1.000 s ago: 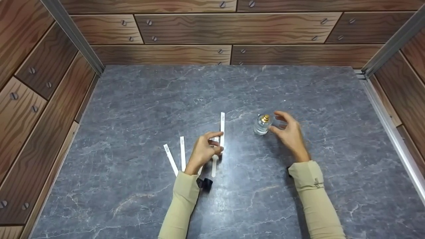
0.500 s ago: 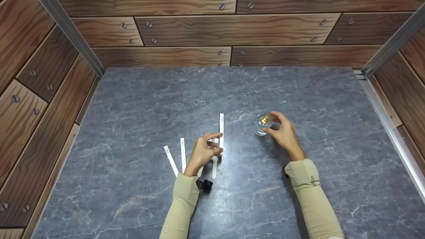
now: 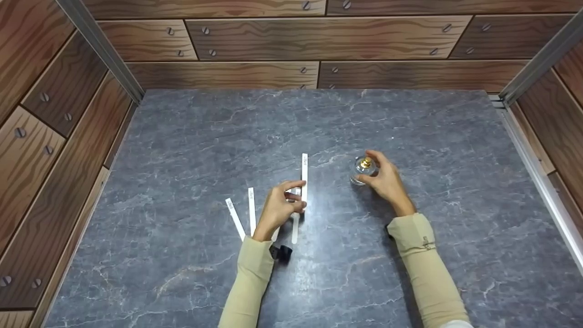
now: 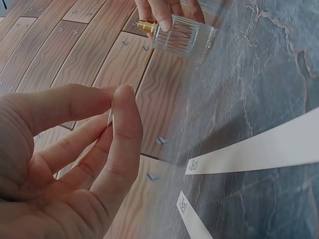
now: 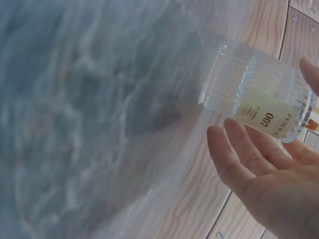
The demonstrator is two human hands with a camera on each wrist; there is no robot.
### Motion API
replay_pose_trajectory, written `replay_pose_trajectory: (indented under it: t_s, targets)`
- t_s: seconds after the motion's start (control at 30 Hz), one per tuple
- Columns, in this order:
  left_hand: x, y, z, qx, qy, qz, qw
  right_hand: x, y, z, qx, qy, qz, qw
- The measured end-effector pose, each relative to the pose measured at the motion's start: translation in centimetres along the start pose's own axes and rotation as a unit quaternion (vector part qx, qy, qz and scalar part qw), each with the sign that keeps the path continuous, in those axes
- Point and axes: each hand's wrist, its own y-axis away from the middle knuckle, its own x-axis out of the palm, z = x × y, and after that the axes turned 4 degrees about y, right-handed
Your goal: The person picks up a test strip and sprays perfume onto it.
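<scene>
My left hand (image 3: 280, 207) pinches a white perfume test strip (image 3: 304, 171) between thumb and forefinger, the strip pointing away from me. Seen edge-on in the left wrist view, the strip is a thin sliver at the fingertips. To the right, a clear ribbed glass perfume bottle (image 3: 357, 169) with a gold spray nozzle (image 3: 365, 162) stands upright. My right hand (image 3: 386, 180) grips it from the right side, thumb in front and fingers behind. A pale label (image 5: 266, 117) reading "007" faces the right wrist camera.
Several more white strips lie on the grey marbled table (image 3: 191, 146): two slanting ones, a left strip (image 3: 235, 220) and its neighbour (image 3: 252, 212), and others partly under my left hand, such as a strip (image 3: 295, 228). Wood-patterned walls (image 3: 255, 38) enclose the table.
My right hand has moved left onto the perfume bottle, and its thumb and fingers have closed around it. The left hand with its strip has stayed in place.
</scene>
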Motion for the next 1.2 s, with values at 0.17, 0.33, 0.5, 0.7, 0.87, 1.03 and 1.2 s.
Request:
replay_pose_trajectory:
  t_s: [0.17,0.33,0.5,0.7,0.87,1.03,1.2]
  targets:
    - [0.0,-0.1,0.1,0.006,0.000,0.001,1.0000,0.0,-0.1,0.1,0.011,0.020,-0.007,1.000]
    - [-0.1,0.0,0.0,0.011,-0.014,0.004,0.9998,-0.2,-0.1,0.2,0.025,0.002,-0.004,1.000]
    - [-0.1,0.0,0.1,0.013,-0.017,0.004,0.9998,-0.6,0.1,0.5,0.042,-0.073,0.010,0.996]
    - [0.0,-0.1,0.2,0.012,-0.006,0.004,0.9999,-0.9,0.0,0.7,0.051,-0.138,0.023,0.989]
    - [0.0,-0.1,0.1,0.014,0.002,0.006,0.9999,-1.2,0.1,0.8,0.072,-0.212,0.037,0.974]
    - [0.0,0.0,-0.1,0.015,-0.002,0.006,0.9999,-1.2,0.1,1.0,0.092,-0.276,0.032,0.956]
    - [0.0,0.1,-0.1,0.014,-0.002,0.007,0.9999,-1.2,0.1,1.2,0.110,-0.312,0.027,0.943]
